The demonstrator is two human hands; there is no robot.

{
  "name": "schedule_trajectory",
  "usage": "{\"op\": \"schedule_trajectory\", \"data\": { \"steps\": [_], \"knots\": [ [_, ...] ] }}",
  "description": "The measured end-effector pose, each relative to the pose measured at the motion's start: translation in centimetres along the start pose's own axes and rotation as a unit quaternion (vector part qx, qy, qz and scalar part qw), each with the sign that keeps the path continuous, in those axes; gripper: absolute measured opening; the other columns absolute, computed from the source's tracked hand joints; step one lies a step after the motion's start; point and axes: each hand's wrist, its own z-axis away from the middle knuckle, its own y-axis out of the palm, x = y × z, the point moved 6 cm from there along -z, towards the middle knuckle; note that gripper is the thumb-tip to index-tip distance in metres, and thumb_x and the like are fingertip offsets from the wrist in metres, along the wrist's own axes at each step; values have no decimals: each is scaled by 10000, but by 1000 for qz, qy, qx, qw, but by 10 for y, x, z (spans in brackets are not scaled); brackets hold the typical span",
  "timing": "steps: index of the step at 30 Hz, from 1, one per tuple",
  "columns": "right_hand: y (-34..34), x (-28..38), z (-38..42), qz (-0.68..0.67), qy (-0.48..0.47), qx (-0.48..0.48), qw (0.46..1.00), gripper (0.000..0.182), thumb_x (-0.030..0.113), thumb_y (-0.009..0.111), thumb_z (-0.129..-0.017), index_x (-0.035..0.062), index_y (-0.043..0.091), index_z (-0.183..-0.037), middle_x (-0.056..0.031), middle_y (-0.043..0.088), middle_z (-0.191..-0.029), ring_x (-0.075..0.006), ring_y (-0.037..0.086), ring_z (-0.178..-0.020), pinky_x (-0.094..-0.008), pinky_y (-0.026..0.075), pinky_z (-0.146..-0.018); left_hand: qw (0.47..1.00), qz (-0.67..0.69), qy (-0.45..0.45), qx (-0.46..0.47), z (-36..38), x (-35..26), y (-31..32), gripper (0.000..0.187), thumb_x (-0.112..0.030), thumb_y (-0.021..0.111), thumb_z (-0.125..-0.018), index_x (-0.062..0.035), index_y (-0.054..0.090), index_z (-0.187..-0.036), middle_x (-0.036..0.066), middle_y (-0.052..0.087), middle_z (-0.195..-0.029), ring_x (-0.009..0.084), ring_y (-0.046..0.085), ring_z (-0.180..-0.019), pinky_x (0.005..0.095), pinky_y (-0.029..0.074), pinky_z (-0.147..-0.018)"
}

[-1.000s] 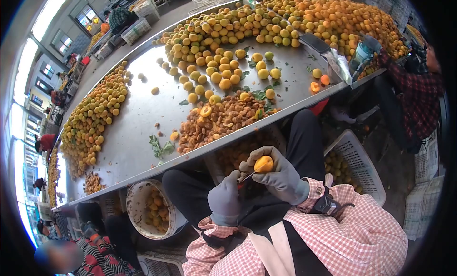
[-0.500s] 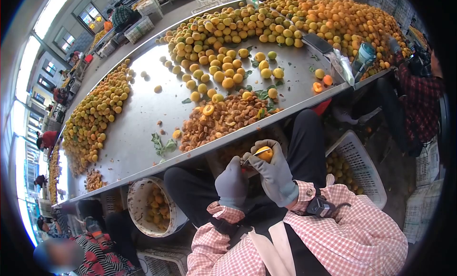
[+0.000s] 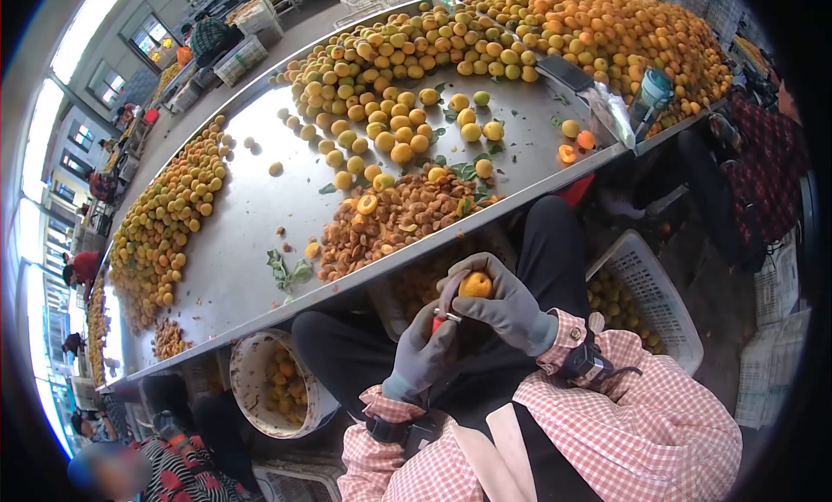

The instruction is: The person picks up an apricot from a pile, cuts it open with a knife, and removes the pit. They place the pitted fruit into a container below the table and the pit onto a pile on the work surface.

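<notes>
My right hand [image 3: 513,313], in a grey glove, holds an orange-yellow apricot [image 3: 476,285] between thumb and fingers above my lap. My left hand [image 3: 421,355], gloved too, is closed around a small red-handled knife [image 3: 438,319]. Only a bit of the handle and some metal show; the blade is mostly hidden. The knife is just below and left of the apricot, close to the right thumb. Beyond my hands, a heap of brown apricot pits [image 3: 381,229] lies along the near edge of the metal table [image 3: 251,233].
Whole apricots [image 3: 407,47] are piled across the table's far side. A white bucket [image 3: 245,389] with fruit stands at my left knee, a white crate [image 3: 663,298] at my right. A phone [image 3: 563,71] and a bottle [image 3: 650,103] lie at right. Other people sit on both sides.
The knife, earlier across the apricot, is now below and left of it. My left hand has dropped slightly, and the right fingers have shifted around the fruit. The view has moved a little.
</notes>
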Motion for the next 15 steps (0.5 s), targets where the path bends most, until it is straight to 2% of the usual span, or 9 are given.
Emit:
{"op": "schedule_trajectory", "data": {
  "steps": [1,2,3,5,6,8,9,11,15],
  "knots": [
    [2,3,2,-1,-1,0,1000,308,27,644,-866,85,474,-1116,-33,571,-1003,-106,575,-953,-242,499,-814,993,-95,38,-51,1,-6,-6,422,-185,598,-910,-28,469,-1280,1,598,-918,70,518,-685,216,436,-610],
    [2,6,5,6,3,-14,1000,321,27,642,-868,85,466,-1130,-35,568,-1021,-111,576,-968,-253,498,-836,993,-96,37,-52,1,-7,-6,422,-185,598,-910,-28,469,-1280,1,598,-918,70,518,-685,216,436,-610],
    [1,6,7,12,7,-28,1000,334,28,639,-871,84,457,-1145,-38,565,-1038,-116,577,-984,-264,498,-858,975,-186,95,-76,4,-19,-6,382,-191,614,-894,-28,505,-1222,38,611,-866,115,561,-678,244,451,-603],
    [5,3,9,-19,8,-7,1000,335,17,633,-871,84,456,-1148,-45,560,-1060,-126,579,-998,-276,496,-883,903,-357,207,-121,11,-38,-1,307,-204,648,-862,-29,576,-1104,113,637,-763,204,647,-663,298,479,-589],
    [8,1,11,-50,9,14,999,337,5,627,-871,84,456,-1151,-52,555,-1083,-135,582,-1012,-288,495,-909,903,-357,206,-121,12,-36,-1,307,-204,648,-862,-29,576,-1104,113,637,-763,204,647,-663,298,479,-589],
    [13,1,12,-52,2,4,999,335,-5,618,-873,85,455,-1152,-59,557,-1091,-148,584,-1029,-295,493,-922,805,-512,276,-113,17,-39,8,304,-221,689,-826,-50,590,-1057,135,648,-756,278,650,-634,326,481,-539],
    [14,1,13,-54,-5,-4,999,334,-14,609,-875,87,455,-1154,-66,560,-1098,-161,586,-1045,-302,491,-934,805,-512,276,-114,18,-40,9,304,-221,689,-826,-50,590,-1057,135,648,-756,278,650,-634,326,481,-539],
    [13,-3,15,-60,-4,-18,998,330,-21,600,-879,86,455,-1156,-70,566,-1092,-168,589,-1053,-303,491,-938,737,-596,279,-154,20,-45,13,306,-231,712,-802,-65,596,-1030,129,652,-761,302,637,-624,350,476,-508],
    [10,-7,14,-94,-2,-62,994,325,-35,583,-884,80,455,-1160,-77,582,-1063,-184,596,-1064,-307,495,-938,701,-616,304,-191,21,-46,15,309,-246,714,-802,-68,599,-1028,120,647,-755,278,634,-606,347,467,-491]
  ]
}}
